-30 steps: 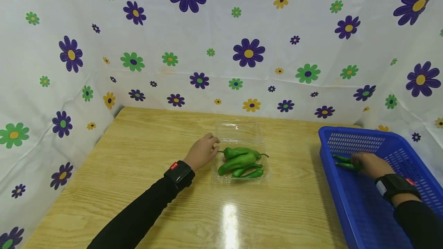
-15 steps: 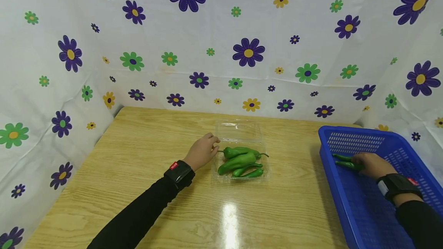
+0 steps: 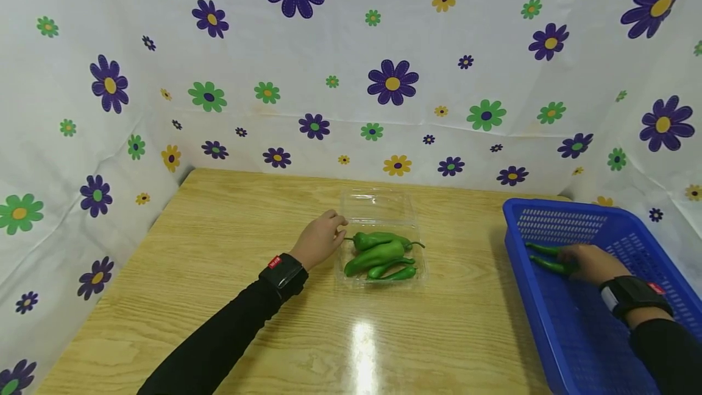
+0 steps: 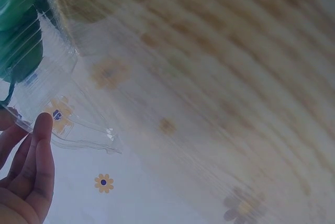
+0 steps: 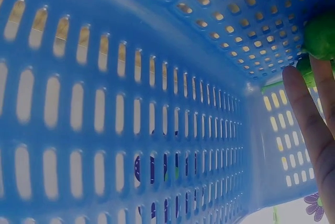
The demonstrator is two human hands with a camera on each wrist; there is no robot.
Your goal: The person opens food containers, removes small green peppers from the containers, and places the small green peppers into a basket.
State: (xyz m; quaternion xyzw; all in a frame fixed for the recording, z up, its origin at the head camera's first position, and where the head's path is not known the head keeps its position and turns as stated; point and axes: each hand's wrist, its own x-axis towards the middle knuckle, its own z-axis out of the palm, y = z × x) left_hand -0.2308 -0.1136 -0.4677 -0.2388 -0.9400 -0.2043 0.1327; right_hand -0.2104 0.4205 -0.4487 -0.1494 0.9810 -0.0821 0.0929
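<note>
A clear plastic clamshell container [image 3: 378, 207] lies open on the wooden table [image 3: 230, 242], with several green peppers [image 3: 378, 255] in its near half. My left hand [image 3: 320, 238] is at its left rim. In the left wrist view a fingertip [image 4: 43, 125] and the thumb pinch the thin plastic edge [image 4: 78, 130] beside a pepper [image 4: 18, 30]. My right hand [image 3: 588, 261] lies inside the blue basket [image 3: 570, 212], over the ends of two green peppers [image 3: 543, 258]. In the right wrist view its straight fingers [image 5: 309, 124] touch a pepper [image 5: 320, 35].
The blue perforated basket stands at the table's right edge, its slotted wall [image 5: 131, 103] close to my right hand. Flowered white cloth [image 3: 384, 78] walls the table at the back and both sides. Bare wood lies in front of the container.
My right hand has slid slightly to the right inside the basket, staying on the peppers. The left hand and the container have not moved.
</note>
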